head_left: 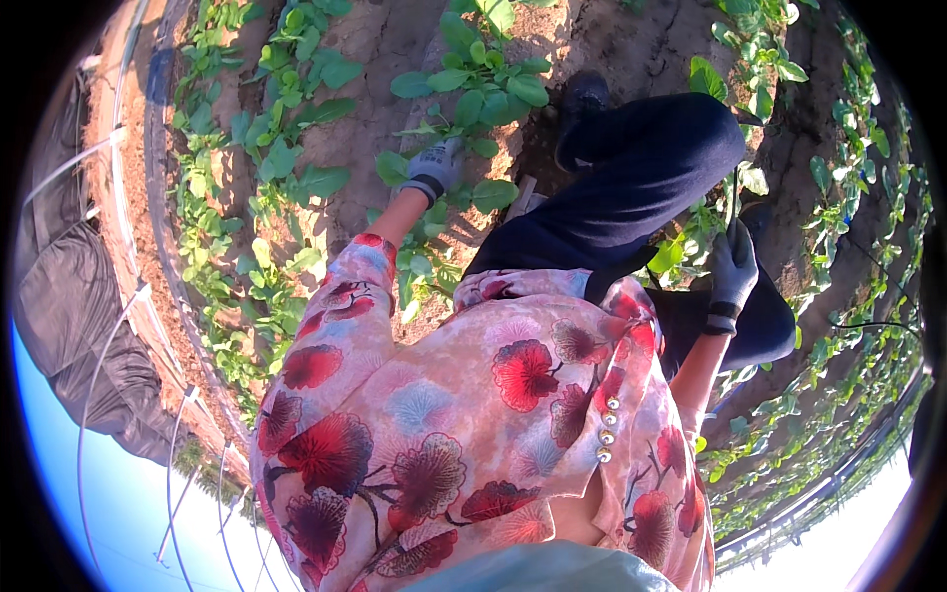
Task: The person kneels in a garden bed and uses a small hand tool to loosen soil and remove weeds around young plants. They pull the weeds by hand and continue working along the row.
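Observation:
My left hand (pixel 437 168), in a grey work glove with a dark cuff, reaches down into a row of leafy green plants (pixel 480 84). Its fingers go in among the leaves and stems, so their grip is hidden. My right hand (pixel 734 268), gloved the same way, is beside my bent right knee. Its fingers are closed around a thin, narrow object (pixel 734 192) that points away from me; its kind is too small to make out. Broad leaves (pixel 494 195) lie just right of my left hand.
I squat with dark-trousered legs (pixel 631 168) over the soil between planted rows. More leafy rows grow at the left (pixel 286 128) and right (pixel 838 197). A pale curb (pixel 133 227), thin hoops and bunched dark sheeting (pixel 79 306) edge the far left. A thin black hose (pixel 873 324) lies at right.

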`<state>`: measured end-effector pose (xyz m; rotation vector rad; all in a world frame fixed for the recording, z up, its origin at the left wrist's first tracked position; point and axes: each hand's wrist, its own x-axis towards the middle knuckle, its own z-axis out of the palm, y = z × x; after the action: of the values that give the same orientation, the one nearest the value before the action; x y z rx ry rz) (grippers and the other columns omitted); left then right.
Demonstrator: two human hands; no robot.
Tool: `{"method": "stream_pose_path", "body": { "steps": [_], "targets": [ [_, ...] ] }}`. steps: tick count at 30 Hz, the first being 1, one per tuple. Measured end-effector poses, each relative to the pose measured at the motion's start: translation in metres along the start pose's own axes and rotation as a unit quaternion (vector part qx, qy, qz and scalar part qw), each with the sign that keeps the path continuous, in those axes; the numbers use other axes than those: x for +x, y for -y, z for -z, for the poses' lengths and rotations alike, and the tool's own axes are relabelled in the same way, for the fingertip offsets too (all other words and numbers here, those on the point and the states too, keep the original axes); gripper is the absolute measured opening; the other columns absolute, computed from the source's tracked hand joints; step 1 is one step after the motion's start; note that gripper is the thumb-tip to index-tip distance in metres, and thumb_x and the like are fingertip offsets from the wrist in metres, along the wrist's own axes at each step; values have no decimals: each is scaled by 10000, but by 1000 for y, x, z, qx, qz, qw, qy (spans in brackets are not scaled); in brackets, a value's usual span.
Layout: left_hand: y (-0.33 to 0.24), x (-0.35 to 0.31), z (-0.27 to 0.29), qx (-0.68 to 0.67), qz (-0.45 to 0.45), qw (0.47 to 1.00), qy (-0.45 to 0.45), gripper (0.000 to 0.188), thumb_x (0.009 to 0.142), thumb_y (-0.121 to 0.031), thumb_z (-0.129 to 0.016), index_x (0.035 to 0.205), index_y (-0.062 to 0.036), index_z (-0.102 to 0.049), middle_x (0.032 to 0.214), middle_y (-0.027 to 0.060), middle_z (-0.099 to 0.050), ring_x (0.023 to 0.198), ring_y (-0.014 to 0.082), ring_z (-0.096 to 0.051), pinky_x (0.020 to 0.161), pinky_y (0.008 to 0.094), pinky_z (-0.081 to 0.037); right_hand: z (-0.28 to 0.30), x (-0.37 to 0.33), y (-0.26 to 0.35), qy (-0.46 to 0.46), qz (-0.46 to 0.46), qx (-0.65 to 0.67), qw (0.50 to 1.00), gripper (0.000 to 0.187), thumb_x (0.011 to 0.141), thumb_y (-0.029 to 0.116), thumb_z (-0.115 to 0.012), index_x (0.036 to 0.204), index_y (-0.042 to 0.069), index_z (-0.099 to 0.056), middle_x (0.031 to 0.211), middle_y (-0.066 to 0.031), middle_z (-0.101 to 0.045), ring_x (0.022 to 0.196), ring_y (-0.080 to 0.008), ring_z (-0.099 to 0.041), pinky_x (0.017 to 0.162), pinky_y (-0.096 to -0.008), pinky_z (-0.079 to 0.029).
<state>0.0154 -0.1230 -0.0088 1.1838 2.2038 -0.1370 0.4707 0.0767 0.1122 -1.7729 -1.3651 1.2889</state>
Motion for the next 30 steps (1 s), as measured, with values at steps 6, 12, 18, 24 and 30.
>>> {"method": "stream_pose_path", "body": {
  "steps": [6,12,18,24,30],
  "targets": [
    [14,20,7,-82,59,993,-59,541,833,-354,-448,1351,-216,-370,1235,162,-532,1085,351,-533,938,442,-400,5,-2,0,-17,-17,-15,1000,398,833,28,-610,1206,-66,-507,1163,-119,-589,1027,-121,-551,879,-242,-435],
    [34,26,-1,-85,93,989,-84,491,840,-312,-482,1322,-239,-423,1197,170,-555,1065,338,-546,907,427,-418,-2,-4,5,4,-23,-6,1000,417,829,12,-601,1223,-66,-490,1187,-131,-572,1062,-145,-552,872,-245,-442],
    [16,18,16,-118,81,981,-127,392,821,-358,-500,1178,-207,-559,1114,129,-606,1019,300,-576,858,418,-443,-2,-2,6,6,-28,-1,1000,433,823,5,-601,1233,-64,-479,1210,-140,-555,1088,-165,-548,876,-254,-446],
    [-19,-13,1,-18,65,996,-51,366,820,-366,-494,1131,-188,-567,1063,112,-625,985,303,-589,806,434,-455,-6,-3,6,5,-19,-5,1000,427,819,-1,-601,1225,-66,-485,1202,-137,-560,1078,-163,-552,881,-257,-447],
    [-24,-1,-28,-8,97,995,36,417,805,-399,-491,1151,-174,-551,1027,154,-631,954,323,-599,806,435,-458,-7,-4,9,9,-47,-4,999,422,818,2,-601,1219,-67,-489,1179,-133,-574,1052,-154,-564,853,-249,-456]
  ]
}}
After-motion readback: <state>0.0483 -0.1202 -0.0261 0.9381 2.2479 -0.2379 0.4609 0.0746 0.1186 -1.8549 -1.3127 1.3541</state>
